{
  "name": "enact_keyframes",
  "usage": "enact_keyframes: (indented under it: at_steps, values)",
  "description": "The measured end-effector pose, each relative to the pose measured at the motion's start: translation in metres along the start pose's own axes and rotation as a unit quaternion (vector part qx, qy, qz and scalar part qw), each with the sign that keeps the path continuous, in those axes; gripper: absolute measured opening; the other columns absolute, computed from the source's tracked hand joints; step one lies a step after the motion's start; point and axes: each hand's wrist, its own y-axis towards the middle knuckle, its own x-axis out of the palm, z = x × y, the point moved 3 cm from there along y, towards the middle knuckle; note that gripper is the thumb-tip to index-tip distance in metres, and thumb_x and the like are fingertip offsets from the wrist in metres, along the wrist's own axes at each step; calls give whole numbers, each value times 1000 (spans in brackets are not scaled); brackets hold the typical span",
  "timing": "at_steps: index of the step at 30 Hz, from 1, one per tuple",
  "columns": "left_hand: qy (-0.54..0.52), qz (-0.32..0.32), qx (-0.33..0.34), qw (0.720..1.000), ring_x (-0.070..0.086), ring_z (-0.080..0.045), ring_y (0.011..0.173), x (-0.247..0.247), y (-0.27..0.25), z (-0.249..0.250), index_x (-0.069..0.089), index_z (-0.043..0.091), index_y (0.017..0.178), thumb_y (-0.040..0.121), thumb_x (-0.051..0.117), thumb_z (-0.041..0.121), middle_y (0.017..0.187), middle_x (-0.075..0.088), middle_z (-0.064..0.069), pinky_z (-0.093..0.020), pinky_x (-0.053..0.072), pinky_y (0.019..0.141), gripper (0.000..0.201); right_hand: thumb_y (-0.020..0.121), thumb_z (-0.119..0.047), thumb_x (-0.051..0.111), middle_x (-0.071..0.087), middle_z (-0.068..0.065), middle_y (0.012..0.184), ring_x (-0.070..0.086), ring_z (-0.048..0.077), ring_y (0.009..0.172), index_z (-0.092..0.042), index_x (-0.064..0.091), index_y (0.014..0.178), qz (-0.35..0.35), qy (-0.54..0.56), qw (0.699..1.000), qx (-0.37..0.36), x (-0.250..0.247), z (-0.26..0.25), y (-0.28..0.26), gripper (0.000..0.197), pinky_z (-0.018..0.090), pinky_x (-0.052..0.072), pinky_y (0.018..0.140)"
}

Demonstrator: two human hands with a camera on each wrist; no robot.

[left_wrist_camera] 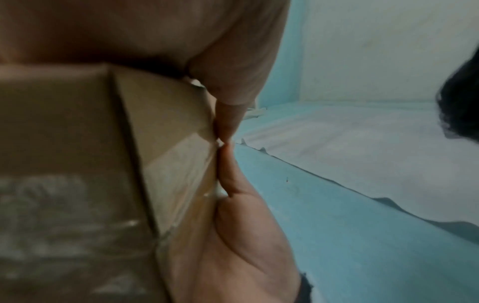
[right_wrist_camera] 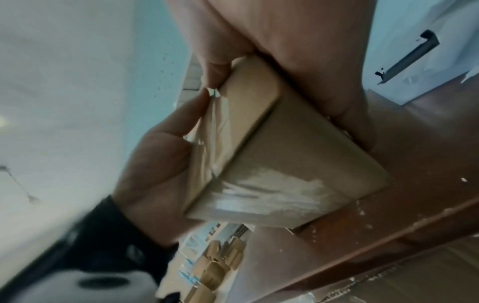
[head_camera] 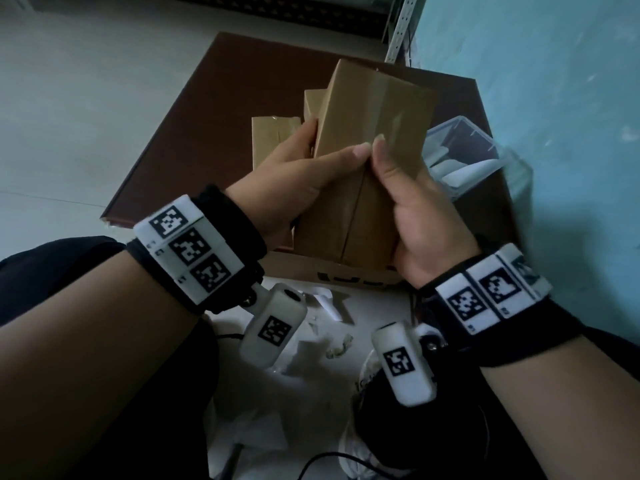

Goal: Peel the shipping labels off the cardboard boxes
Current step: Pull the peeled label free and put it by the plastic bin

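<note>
— Holding anything at this moment?

— Yes. I hold one cardboard box point(head_camera: 363, 161) up in the air with both hands, above the brown board point(head_camera: 207, 109) that lies on the floor. My left hand point(head_camera: 298, 181) grips the left side of the box: the fingers go around behind it and the thumb lies across the front face. My right hand point(head_camera: 412, 209) grips the right side lower down, and its thumb and forefinger come together at the front, right beside my left thumb tip.

— Do they pinch something?

— From the right wrist view, a thin clear film or tape point(right_wrist_camera: 207, 127) lifts from the box edge between the two thumbs. If it is pinched or only touched, I cannot tell.

— And the label?

— On one side face of the box there is white torn residue point(right_wrist_camera: 269, 192).

— What else is near?

— Other cardboard boxes point(head_camera: 273, 136) stand behind my left hand on the board. A clear plastic container point(head_camera: 460, 150) is to the right, beside the blue wall. White paper scraps point(head_camera: 329, 303) lie on the floor under my wrists.
</note>
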Motion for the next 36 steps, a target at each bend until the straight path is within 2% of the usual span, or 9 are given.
enact_keyframes:
  at_steps: [4, 9, 13, 14, 18, 21, 24, 30, 36]
  values:
    - [-31, -39, -8, 999, 73, -31, 106, 11, -14, 15, 53, 11, 141, 100, 59, 13, 121, 71, -15, -48, 61, 87, 41, 91, -33, 67, 75, 9, 135, 75, 27, 121, -19, 51, 153, -46, 21, 999, -16, -2, -13, -20, 66, 53, 61, 102]
    - [-55, 33, 43, 997, 70, -30, 114, 28, -7, 2, 49, 15, 144, 96, 67, 42, 129, 68, -12, -52, 58, 94, 57, 101, -61, 60, 77, -4, 132, 74, 18, 122, -31, 61, 143, 27, -51, 995, -83, 2, -12, -15, 52, 51, 61, 104]
    - [9, 102, 14, 995, 74, -26, 105, 22, 5, -2, 54, 21, 139, 75, 77, 60, 119, 73, -5, -49, 62, 85, 77, 57, -96, 69, 78, -3, 128, 76, 21, 117, -30, 63, 145, 57, -76, 995, 16, 6, -5, -7, 110, 50, 63, 97]
    - [15, 94, -13, 995, 74, -29, 103, 20, 7, -2, 53, 23, 139, 69, 80, 61, 119, 73, -7, -53, 61, 84, 84, 57, -96, 68, 79, -2, 126, 77, 23, 115, -31, 66, 142, 52, -67, 996, 33, 6, -4, -6, 107, 52, 63, 97]
    - [22, 23, -43, 999, 74, -34, 103, 14, 3, 5, 49, 14, 141, 83, 82, 34, 120, 72, -15, -56, 61, 83, 70, 102, -64, 57, 84, 4, 103, 82, 26, 96, -29, 75, 105, 29, -26, 996, 81, 1, -12, -12, 39, 53, 67, 85]
    - [80, -46, -15, 996, 72, -31, 109, 16, -7, 8, 40, 18, 146, 74, 85, 10, 127, 67, -15, -53, 62, 82, 86, 108, -61, 48, 84, 7, 110, 82, 28, 100, -22, 74, 124, 23, 13, 995, 95, -13, -21, -11, 50, 57, 66, 87]
    - [65, -45, -2, 997, 72, -32, 109, 21, -7, 5, 33, 26, 151, 71, 85, 7, 129, 65, -14, -55, 61, 81, 98, 108, -66, 43, 84, 6, 109, 82, 26, 99, -23, 70, 130, 44, 25, 996, 77, -22, -27, -7, 56, 55, 67, 85]
    - [-34, 74, 8, 997, 74, -33, 101, 18, 4, 8, 46, 21, 144, 90, 75, 15, 121, 71, -14, -54, 62, 83, 62, 110, -44, 56, 76, 13, 131, 78, 31, 115, -21, 51, 154, -29, -10, 999, 35, -3, -22, 0, 50, 55, 64, 94]
    - [5, 76, 51, 996, 73, -25, 106, 20, 6, 7, 44, 23, 145, 97, 69, 20, 123, 70, -7, -46, 62, 87, 54, 107, -35, 65, 76, 9, 133, 77, 29, 116, -27, 52, 153, -26, 7, 1000, 8, -7, -19, 8, 48, 54, 64, 96]
